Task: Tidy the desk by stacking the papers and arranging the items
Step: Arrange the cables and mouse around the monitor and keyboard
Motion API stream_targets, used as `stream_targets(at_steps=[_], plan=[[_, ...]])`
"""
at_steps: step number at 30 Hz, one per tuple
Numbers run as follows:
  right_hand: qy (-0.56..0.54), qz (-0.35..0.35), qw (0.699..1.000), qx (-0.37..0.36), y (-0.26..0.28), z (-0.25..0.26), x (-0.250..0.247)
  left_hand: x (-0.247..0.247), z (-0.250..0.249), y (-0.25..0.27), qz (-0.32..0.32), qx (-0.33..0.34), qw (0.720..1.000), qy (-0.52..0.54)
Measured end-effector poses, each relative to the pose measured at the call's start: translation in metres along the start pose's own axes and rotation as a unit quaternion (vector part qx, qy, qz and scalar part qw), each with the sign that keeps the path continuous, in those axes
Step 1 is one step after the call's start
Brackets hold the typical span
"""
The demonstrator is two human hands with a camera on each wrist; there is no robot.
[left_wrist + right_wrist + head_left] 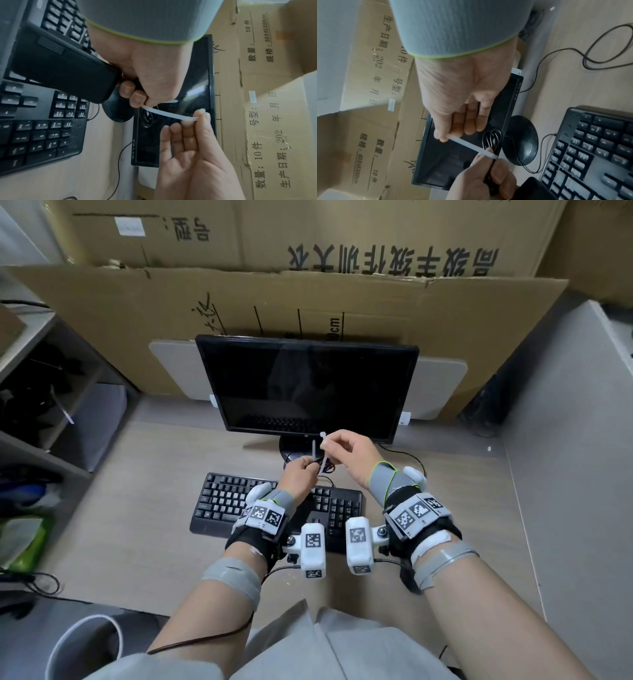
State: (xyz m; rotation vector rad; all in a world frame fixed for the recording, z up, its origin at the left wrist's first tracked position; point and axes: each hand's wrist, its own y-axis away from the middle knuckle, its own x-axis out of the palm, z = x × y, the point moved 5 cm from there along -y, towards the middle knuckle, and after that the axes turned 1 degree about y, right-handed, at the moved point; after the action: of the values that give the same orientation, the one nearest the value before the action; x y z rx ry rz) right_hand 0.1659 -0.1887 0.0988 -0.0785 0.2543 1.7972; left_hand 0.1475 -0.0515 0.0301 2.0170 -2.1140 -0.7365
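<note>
A small coil of black cable (328,468) is held above the desk, between the keyboard (233,501) and the monitor (308,385). My left hand (307,466) grips the bundled coil (493,137) with curled fingers. A white zip tie (323,455) is looped round the bundle. My right hand (326,442) pinches the tie's free end between thumb and fingertips, up and to the right of the left hand. In the left wrist view the tie (169,114) runs taut from my left hand (137,98) to my right hand (199,116). No papers are in view.
Large cardboard boxes (342,296) stand behind the monitor. A shelf unit (41,392) with dark items is at the left, a grey partition (565,440) at the right. A thin black cable (599,44) lies looped on the desk beside the monitor's round base (522,140).
</note>
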Motion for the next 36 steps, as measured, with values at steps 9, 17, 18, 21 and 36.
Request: stream_targets(at_steps=[9, 17, 18, 21, 36], plan=[[0.107, -0.059, 0.989, 0.088, -0.016, -0.009, -0.005, 0.002, -0.007, -0.002, 0.033, 0.018, 0.979, -0.199], [0.183, -0.095, 0.977, 0.062, -0.009, 0.006, -0.014, -0.001, -0.013, -0.005, 0.026, 0.018, 0.979, -0.202], [0.184, -0.097, 0.976, 0.06, -0.009, 0.007, -0.015, -0.001, -0.014, -0.005, 0.028, 0.017, 0.979, -0.202], [0.164, -0.097, 0.98, 0.054, -0.007, 0.007, -0.013, 0.0, -0.017, -0.003, 0.025, 0.014, 0.979, -0.203], [0.18, -0.077, 0.98, 0.049, -0.001, 0.007, -0.01, 0.001, -0.021, 0.01, 0.018, -0.004, 0.979, -0.203]])
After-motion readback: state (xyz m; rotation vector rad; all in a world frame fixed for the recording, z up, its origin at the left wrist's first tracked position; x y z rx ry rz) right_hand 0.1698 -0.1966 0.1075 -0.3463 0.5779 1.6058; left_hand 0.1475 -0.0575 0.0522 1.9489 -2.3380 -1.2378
